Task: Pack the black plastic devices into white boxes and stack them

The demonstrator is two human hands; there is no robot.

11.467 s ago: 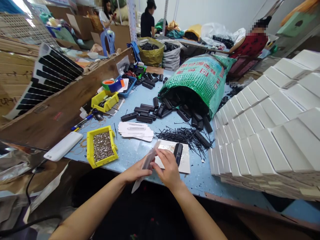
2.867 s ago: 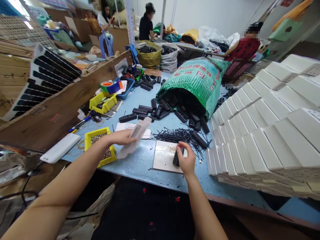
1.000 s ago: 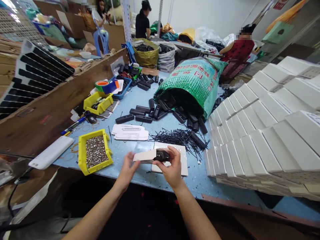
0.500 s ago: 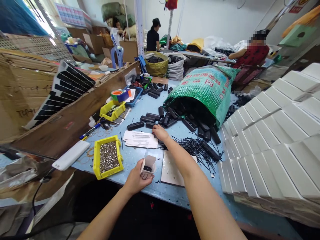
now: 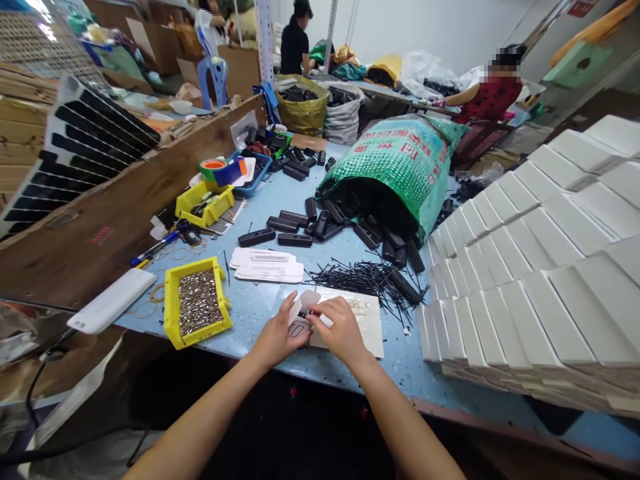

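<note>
My left hand (image 5: pixel 277 340) is wrapped round a small white box (image 5: pixel 300 327), its end flaps standing up. At the mouth of that box, my right hand (image 5: pixel 337 327) has thumb and fingers pinched together; what they hold, if anything, is hidden. Something dark shows inside the opening. Beneath the hands lies a pale flat board (image 5: pixel 370 327). Flat white printed cartons (image 5: pixel 267 265) lie just beyond the box. Farther back, long black plastic cases (image 5: pixel 295 240) are scattered before a green woven sack (image 5: pixel 395 160).
A yellow bin (image 5: pixel 173 307) of small metal parts stands left, near a white slab-like device (image 5: pixel 113 300). Thin black sticks (image 5: pixel 360 277) lie heaped beyond the board. Stacked white boxes (image 5: pixel 540 293) wall off the right. A wooden partition (image 5: pixel 100 227) borders the left. Other people work behind.
My right hand has come back from the black cases to the mouth of the white box. My left hand still grips the box. The whole view has shifted somewhat.
</note>
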